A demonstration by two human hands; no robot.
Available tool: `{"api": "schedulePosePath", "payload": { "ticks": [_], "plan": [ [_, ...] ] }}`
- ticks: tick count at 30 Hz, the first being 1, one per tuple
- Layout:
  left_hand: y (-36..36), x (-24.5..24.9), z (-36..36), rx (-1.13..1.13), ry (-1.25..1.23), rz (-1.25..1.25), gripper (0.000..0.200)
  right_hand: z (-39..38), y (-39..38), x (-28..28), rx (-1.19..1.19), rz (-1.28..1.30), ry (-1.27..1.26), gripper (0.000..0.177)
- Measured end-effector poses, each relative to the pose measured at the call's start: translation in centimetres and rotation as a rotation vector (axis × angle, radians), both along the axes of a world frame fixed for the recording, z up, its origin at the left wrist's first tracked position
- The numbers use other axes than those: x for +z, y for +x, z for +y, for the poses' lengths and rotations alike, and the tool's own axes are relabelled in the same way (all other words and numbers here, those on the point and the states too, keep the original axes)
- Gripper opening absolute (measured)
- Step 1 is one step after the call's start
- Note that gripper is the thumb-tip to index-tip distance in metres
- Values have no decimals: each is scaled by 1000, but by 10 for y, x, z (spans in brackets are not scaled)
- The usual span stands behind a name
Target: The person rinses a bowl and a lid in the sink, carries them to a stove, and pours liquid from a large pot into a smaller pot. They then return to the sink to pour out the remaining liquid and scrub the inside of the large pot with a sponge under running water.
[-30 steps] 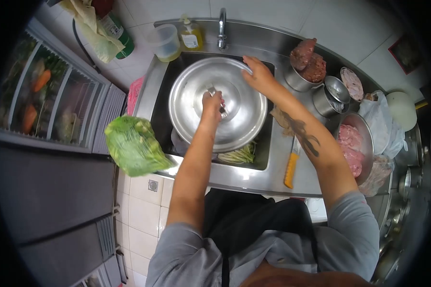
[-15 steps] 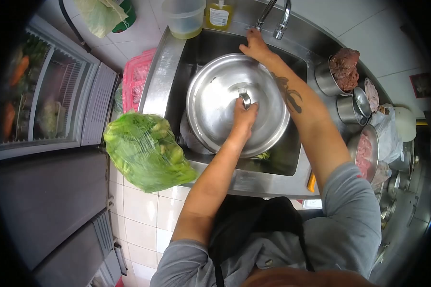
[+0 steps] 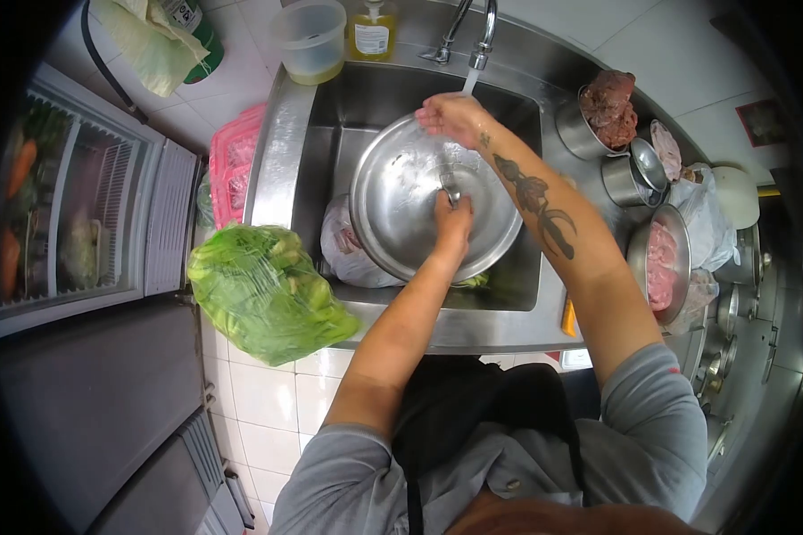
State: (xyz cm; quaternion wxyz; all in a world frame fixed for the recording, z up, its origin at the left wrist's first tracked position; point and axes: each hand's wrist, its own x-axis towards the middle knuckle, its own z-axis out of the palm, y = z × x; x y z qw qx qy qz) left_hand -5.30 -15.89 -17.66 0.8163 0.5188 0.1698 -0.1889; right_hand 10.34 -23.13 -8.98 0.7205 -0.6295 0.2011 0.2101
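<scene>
Steel lid, wide and shiny, sits tipped inside the sink, its far edge raised toward the tap; that slant looks meant to let the running water sheet down into the basin. The left hand is clenched round the small centre handle, which carries the weight and sets the angle. The right hand lies on the upper rim right under the stream, fingers bent; whether it grips the edge I cannot tell. A white plastic bag is partly tucked beneath the lid. A green bag of leaves rests on the counter's near left corner, and bowls of meat stand to the right, clear of the splash.
</scene>
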Motion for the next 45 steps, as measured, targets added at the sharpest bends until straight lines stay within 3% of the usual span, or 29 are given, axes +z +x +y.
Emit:
{"api": "schedulePosePath", "payload": {
  "ticks": [5,8,11,15,18,21,24,25,28,29,32,33,36,39,42,45],
  "plan": [
    [11,-12,3,-5,32,-16,10,6,-2,1,57,15,-2,20],
    [14,-19,6,1,8,-33,12,10,4,-10,-178,-51,-102,21],
    [20,-17,16,3,-4,-21,13,9,2,-1,-68,7,-38,20],
    [29,-6,28,-15,-12,31,14,3,4,-1,-313,-68,-55,19],
    [39,-15,30,13,-10,-13,12,4,-6,3,-21,-95,-171,21],
    [47,-28,27,69,-12,-87,8,-22,5,-27,-133,-270,-333,22],
    [44,-21,34,159,23,-98,10,2,-3,-4,33,-62,-688,26],
    [46,-24,33,159,40,-96,9,-4,5,-15,-92,-97,-844,31],
    [51,-25,31,145,72,-66,8,-13,11,-29,96,-158,-721,38],
    [50,-25,33,136,85,-46,8,-18,11,-48,38,-211,-581,44],
    [53,-37,37,121,-11,30,12,0,5,3,30,-77,-1064,21],
    [55,-39,39,103,-8,42,11,-1,6,13,323,72,-1128,21],
    [58,-40,40,136,-47,39,10,-9,5,14,428,175,-1177,23],
    [63,-32,42,92,-43,4,10,-22,-5,10,61,9,-388,20],
    [64,-25,37,88,-37,17,13,-19,-1,1,-256,-58,-30,20],
    [60,-23,33,26,-5,-6,17,-22,0,-2,-122,-83,-65,26]
  ]
}}
